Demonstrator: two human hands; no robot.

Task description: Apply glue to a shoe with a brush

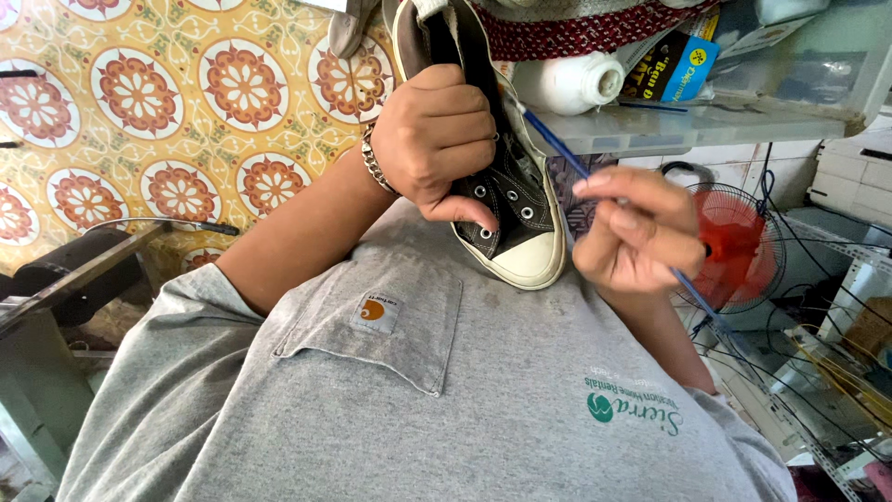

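Grey shirt (418,409) lies below both hands: left hand (437,139) clenched around a dark sneaker (516,204), right hand (636,232) pinching a thin blue brush (557,144).

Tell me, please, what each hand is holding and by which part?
Left hand grips the black sneaker around its upper; right hand pinches a thin blue brush mid-handle.

It looked like a small repair workshop, cramped and cluttered. A shelf (706,125) stood crammed with a white bottle (569,82), a box (683,65) and rolled cloth (576,33). Below the shelf sat a red fan (739,246) amid tangled cables (818,279). Well left of the shelf, patterned sheeting (186,102) covered the wall, and a dark machine (65,270) stood on a metal stand.
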